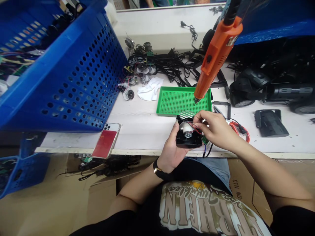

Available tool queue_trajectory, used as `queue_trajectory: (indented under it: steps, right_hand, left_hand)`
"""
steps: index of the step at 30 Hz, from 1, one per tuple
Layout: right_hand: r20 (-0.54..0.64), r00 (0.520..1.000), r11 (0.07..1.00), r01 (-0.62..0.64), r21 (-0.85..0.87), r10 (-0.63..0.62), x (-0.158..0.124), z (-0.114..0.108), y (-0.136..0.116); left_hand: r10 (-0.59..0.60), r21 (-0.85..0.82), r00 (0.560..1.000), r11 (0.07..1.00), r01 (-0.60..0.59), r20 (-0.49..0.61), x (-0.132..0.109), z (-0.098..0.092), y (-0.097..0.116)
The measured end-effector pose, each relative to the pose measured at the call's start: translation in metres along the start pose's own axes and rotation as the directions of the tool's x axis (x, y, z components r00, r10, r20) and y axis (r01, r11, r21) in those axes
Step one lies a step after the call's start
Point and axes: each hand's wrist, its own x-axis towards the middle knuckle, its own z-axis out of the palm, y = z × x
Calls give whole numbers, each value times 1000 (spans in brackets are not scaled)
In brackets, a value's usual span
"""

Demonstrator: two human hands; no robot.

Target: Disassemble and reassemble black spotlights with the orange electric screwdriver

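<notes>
Black plastic housing [188, 141], left hand [169, 147] beneath, right hand [214, 129] on wires [197, 127]

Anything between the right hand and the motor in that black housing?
Only the red wires, running from the motor to the right hand, which touches them. The black housing sits in the left hand.

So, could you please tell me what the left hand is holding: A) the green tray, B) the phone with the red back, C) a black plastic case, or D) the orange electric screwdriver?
C. The left hand holds the black plastic case from below, its fingers and thumb wrapped around the case's edge.
</notes>
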Motion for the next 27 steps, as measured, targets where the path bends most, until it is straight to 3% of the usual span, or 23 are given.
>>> queue_trajectory:
  steps: [27]
  right_hand:
    - [-54, 997, 996, 57, -70, -61, -3, 8, 3]
  left_hand:
    - [58, -31, 998, 998, -59, -40, -1, 5, -3]
